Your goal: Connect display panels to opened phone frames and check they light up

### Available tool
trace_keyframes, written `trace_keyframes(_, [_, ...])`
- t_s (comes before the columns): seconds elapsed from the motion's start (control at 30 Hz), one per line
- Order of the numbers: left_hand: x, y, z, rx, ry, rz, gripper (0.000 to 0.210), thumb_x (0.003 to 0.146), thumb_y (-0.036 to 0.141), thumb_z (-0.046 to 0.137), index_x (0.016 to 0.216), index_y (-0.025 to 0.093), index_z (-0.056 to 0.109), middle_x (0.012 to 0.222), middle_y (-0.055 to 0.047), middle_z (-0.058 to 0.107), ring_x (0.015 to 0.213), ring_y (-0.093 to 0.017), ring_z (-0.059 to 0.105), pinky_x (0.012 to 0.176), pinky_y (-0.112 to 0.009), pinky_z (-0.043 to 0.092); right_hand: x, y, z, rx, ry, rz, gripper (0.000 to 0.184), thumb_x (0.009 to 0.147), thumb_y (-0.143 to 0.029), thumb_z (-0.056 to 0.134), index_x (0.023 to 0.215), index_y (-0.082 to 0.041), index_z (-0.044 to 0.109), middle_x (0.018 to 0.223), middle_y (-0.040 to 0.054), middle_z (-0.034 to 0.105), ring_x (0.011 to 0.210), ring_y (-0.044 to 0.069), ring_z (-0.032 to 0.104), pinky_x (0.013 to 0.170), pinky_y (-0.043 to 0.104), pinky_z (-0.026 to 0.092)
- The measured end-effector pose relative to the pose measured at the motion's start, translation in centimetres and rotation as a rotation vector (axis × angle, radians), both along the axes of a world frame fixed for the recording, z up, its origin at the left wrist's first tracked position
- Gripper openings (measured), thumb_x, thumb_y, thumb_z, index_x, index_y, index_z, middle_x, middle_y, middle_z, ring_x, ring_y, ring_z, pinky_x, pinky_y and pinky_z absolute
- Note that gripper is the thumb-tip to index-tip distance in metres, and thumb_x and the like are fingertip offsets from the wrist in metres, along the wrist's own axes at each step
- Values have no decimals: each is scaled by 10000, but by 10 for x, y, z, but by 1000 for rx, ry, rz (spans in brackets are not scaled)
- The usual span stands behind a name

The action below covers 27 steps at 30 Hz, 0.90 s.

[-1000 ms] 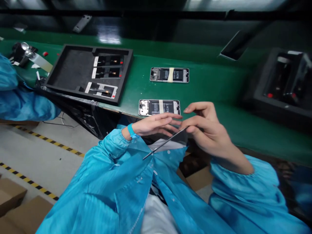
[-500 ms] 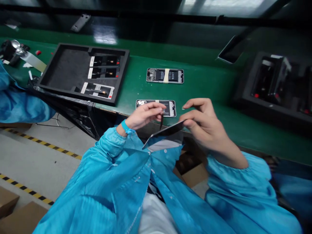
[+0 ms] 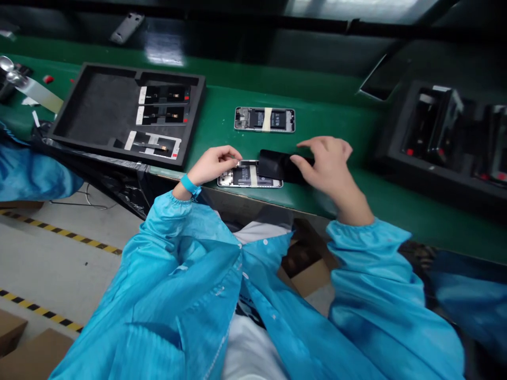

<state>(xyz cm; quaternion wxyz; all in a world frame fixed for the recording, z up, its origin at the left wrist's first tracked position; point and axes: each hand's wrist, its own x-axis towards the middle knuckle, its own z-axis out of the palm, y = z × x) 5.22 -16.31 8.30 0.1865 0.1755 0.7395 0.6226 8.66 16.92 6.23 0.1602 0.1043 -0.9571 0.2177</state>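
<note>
A phone body (image 3: 254, 178), its battery showing with a pale strip across it, lies near the bench's front edge. My left hand (image 3: 216, 163), a blue band at its wrist, rests over the body's left part with fingertips pinched at the upper edge; what they pinch is too small to make out. In my right hand (image 3: 327, 161) is a dark phone screen (image 3: 271, 164), gripped at its right side. The screen's left end overhangs the right part of the body, and whether they touch I cannot tell.
Behind lies a second open phone body (image 3: 285, 120). A black foam tray (image 3: 194, 113) with several screen parts stands left, another dark tray (image 3: 396, 142) right. A dark panel (image 3: 376, 84) sits at the back. A co-worker's blue sleeve (image 3: 39, 169) shows at far left.
The dark screen has moved forward from in front of my chest to above the phone body, its face turned. My left hand has moved left and forward onto the body.
</note>
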Motion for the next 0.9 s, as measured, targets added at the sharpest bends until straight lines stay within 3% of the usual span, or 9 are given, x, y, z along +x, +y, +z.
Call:
trace_keyframes(0.07, [2,1,1,40,-46,-28,136,907,163,716,1040,146,738,721,33,640,550,-84,507,571,-238,398,5,-36,5,-28,85,164,481,1043,-622,591,1245,-222,766,1309,173,760,1283,364,652,1157,593,423])
trace_keyframes(0.13, [2,1,0,74,-73,-50,196,914,208,737,1099,146,717,759,20,664,552,-87,522,543,-231,401,5,-72,6,-71,74,372,390,1054,-554,620,1246,-254,778,1290,124,795,1268,325,697,1139,536,486])
trace_keyframes(0.23, [1,-5,-7,101,-44,-63,266,926,290,756,1141,143,699,799,0,687,607,-103,565,551,-224,430,-3,-105,0,-134,44,484,371,1097,-508,570,1233,-256,807,1190,97,832,1152,279,758,1066,472,554])
trace_keyframes(0.33, [2,-15,-16,42,105,-16,258,946,325,740,1133,150,712,852,-20,719,706,-126,632,655,-238,499,-8,-107,-8,-179,29,458,435,1103,-543,564,1283,-238,817,1156,105,839,1044,257,779,981,424,604])
trace_keyframes(0.43, [10,-28,-24,-110,377,81,212,996,332,683,1123,169,730,988,-59,765,908,-188,707,857,-317,565,-7,-98,-10,-209,30,446,469,1082,-589,597,1294,-236,822,1167,110,835,1010,249,781,925,394,627])
trace_keyframes(0.57, [25,-40,-33,-327,739,104,271,1076,340,581,1241,180,724,1228,-123,765,1212,-271,690,1094,-440,530,-5,-93,-11,-157,45,534,450,1096,-569,575,1199,-235,858,1040,108,810,909,212,750,830,348,618])
trace_keyframes(0.7, [33,-43,-42,-442,891,36,362,1101,372,551,1363,176,705,1339,-156,738,1289,-298,674,1112,-468,524,-2,-96,-13,-19,63,518,421,1117,-517,545,1219,-242,847,1066,126,759,930,215,694,810,355,589])
trace_keyframes(0.9, [34,-41,-44,-541,919,-14,354,1117,356,532,1381,251,742,1372,-135,741,1305,-297,676,1103,-489,527,10,-101,-10,146,118,458,372,1139,-369,504,1351,-251,786,1096,126,737,960,222,639,849,365,540])
